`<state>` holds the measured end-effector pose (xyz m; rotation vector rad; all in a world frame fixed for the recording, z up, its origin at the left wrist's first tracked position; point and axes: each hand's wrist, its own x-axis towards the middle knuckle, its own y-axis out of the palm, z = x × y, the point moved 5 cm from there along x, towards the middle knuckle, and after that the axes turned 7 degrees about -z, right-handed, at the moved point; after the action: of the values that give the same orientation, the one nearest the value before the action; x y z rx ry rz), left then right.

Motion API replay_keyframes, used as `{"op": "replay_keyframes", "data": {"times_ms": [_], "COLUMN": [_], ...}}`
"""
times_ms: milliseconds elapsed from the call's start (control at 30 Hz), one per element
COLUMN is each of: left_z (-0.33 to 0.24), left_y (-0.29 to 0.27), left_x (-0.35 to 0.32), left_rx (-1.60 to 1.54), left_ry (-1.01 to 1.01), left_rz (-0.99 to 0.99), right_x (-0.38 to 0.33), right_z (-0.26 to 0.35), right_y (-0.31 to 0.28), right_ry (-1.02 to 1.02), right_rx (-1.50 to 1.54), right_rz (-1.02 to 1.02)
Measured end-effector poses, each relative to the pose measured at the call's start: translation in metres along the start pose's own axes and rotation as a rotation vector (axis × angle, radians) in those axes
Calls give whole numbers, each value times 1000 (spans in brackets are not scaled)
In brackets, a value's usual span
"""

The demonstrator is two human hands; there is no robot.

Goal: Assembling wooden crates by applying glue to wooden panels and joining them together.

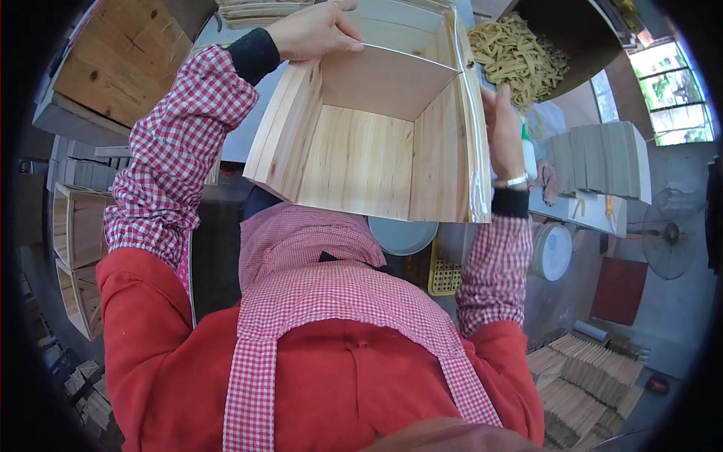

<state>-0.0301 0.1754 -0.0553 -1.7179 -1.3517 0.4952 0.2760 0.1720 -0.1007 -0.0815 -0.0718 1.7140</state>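
A pale wooden box [358, 162] stands tilted toward me at the table's front edge, its open side showing the inside. A thin divider panel [376, 79] runs across it. My left hand [320, 32] is closed at the top left corner, its fingers on the divider's edge and the box's side wall. Against the outside of the right wall lies my right hand [503, 132], steadying the box; its fingertips are partly hidden behind the wall. White glue-like streaks run along the right wall's edge [474, 151].
A tipped container [576, 45] spills pale strips [520, 60] at the back right. Beside my right wrist stands a white bottle [528, 154] with a green part. Stacked grey boards [599, 162] lie farther right, and a wooden panel [120, 60] at the far left.
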Motion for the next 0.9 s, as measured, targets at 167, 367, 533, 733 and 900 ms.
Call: {"op": "replay_keyframes", "data": {"times_ms": [167, 367, 533, 733, 900], "left_z": [0, 4, -11, -12, -7], "left_y": [1, 2, -4, -12, -17], "left_x": [-4, -9, -6, -3, -14], "left_rx": [-7, 47, -77, -87, -412], "left_ry": [-27, 30, -40, -19, -100], "left_rz": [1, -118, -36, 7, -317], "right_x": [21, 17, 24, 37, 44], "right_z": [-6, 4, -5, -14, -22], "right_y": [22, 30, 20, 18, 20], "right_ry": [-106, -61, -71, -209, -40], "right_rx": [8, 14, -88, -114, -76], "right_rz": [57, 154, 152, -41, 82]}}
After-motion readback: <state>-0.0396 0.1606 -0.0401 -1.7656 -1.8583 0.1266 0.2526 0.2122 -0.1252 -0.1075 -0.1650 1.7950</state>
